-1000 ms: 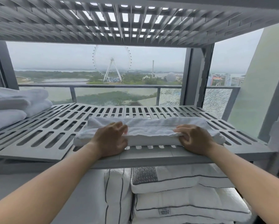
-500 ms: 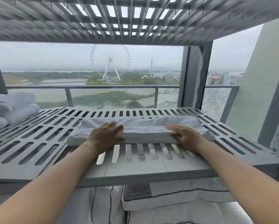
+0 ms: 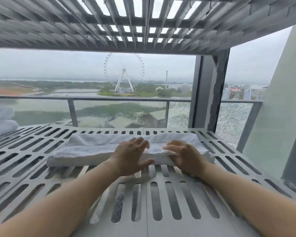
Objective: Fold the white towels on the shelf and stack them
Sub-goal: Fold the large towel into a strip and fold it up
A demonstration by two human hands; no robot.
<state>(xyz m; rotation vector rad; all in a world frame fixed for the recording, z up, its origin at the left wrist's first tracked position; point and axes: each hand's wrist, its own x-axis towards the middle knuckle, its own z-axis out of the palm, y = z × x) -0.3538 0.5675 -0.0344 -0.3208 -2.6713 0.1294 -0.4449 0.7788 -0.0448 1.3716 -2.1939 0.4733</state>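
Observation:
A white towel (image 3: 90,149), folded into a long strip, lies crosswise on the grey slatted shelf (image 3: 174,202). My left hand (image 3: 131,155) rests on the strip near its middle, fingers spread and slightly blurred. My right hand (image 3: 185,156) sits just to its right, fingers curled over the towel's front edge and pinching a layer of cloth. The strip's right end shows past my right hand. A stack of folded white towels (image 3: 1,120) stands at the shelf's far left edge, partly cut off by the frame.
Another slatted shelf (image 3: 126,23) hangs close overhead. A grey upright post (image 3: 207,93) stands at the back right. Behind the shelf is a window with a balcony railing (image 3: 92,99). Pillows show dimly through the slots below.
My left hand slid right along the towel, from its left part to the middle, close to my right hand. The view came closer and higher over the shelf.

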